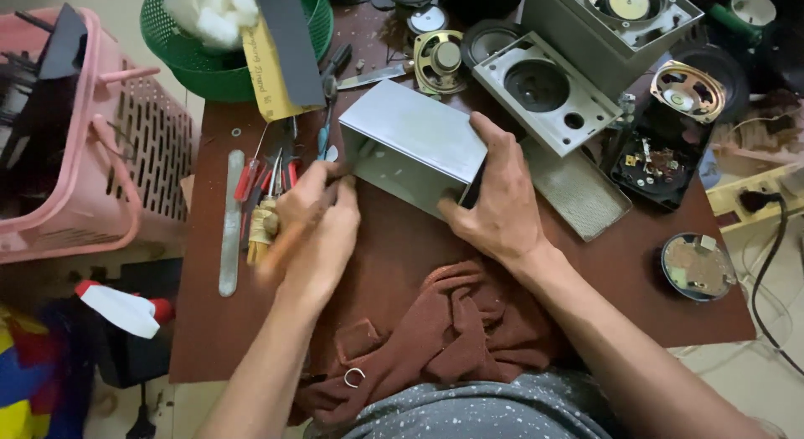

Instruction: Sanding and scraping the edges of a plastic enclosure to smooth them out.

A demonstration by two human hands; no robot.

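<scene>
Grey metal box (416,146), open on its near side, lies near the middle of a brown table (636,296). Right hand (500,206) grips the box's right near corner, fingers wrapped around the edge. Left hand (316,229) holds a wooden-handled tool (295,231), fingers closed on it, its tip at the box's left opening. Red-handled pliers (261,181) lie towards the left edge, and a brown cloth (452,330) at the near edge.
</scene>
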